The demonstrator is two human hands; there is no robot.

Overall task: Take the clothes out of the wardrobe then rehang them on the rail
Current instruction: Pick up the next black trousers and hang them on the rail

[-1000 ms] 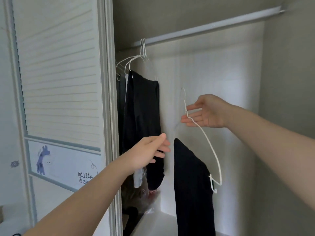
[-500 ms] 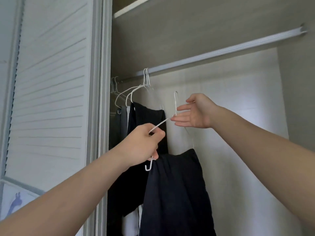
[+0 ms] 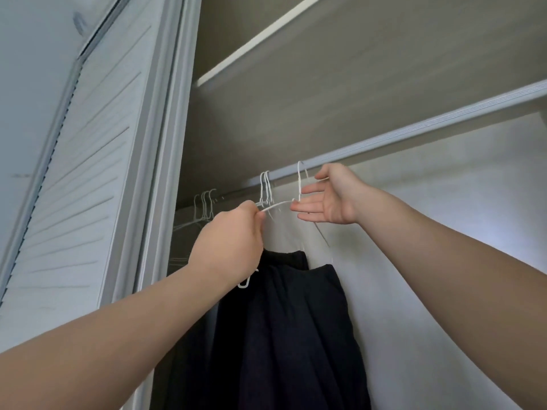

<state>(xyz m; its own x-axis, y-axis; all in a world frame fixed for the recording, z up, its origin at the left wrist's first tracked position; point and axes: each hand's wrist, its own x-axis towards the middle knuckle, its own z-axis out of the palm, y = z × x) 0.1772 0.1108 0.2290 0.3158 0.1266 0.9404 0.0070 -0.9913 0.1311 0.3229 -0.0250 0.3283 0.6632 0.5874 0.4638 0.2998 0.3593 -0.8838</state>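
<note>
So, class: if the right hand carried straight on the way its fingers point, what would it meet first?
Probably the white wire hanger, just off the fingertips of the right hand; beyond it, the left hand. Depth is unclear.

The rail (image 3: 414,132) carries white wire hangers (image 3: 265,186) bunched toward its left end.

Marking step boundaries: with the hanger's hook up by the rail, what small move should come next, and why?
Probably raise the hanger a touch and drop its hook over the rail. The hook's top sits level with the rail, not clearly seated; the left hand grips the hanger's wire, the open right hand rests at its neck, the dark garment hanging below.
</note>
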